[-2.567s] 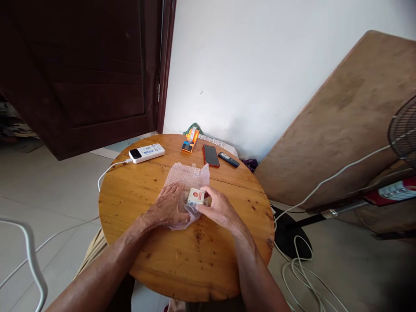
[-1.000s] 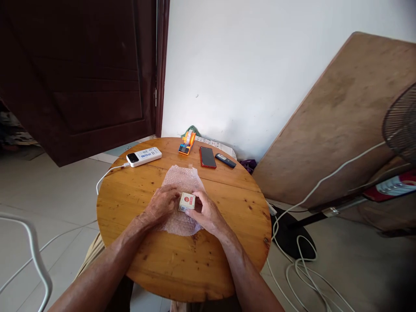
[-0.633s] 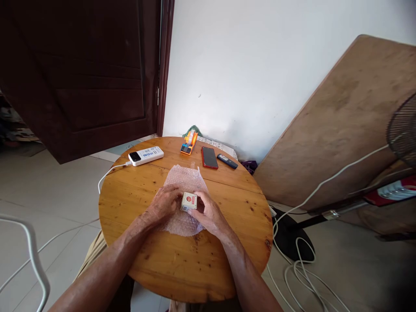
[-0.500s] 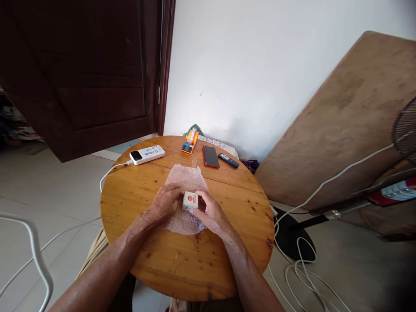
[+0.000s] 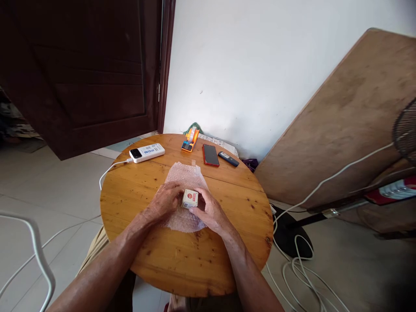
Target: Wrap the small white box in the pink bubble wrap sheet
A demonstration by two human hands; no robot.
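Held a small box between left hand and right hand, over bubble wrap spread on the round counter. Left power bank, tape dispenser and phone lying beyond.

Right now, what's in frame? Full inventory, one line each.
small box: 1, cream with red round mark, on the bubble wrap, held between both hands
bubble wrap: 1 sheet, clear, middle of the table, under the box
round table: 1, varnished wood, centre
power bank: 1, white, far left of the table, white cable plugged in
tape dispenser: 1, orange, far edge
smartphone: 1, red-edged, dark screen, far edge
small phone: 1, dark, right of the smartphone
door: 1, dark brown, left
wooden board: 1, brown, leaning at right
fan: 1, partly in view, right edge
cables: white, on the floor at right
left hand: grip on the box's left side
right hand: grip on the box's right side
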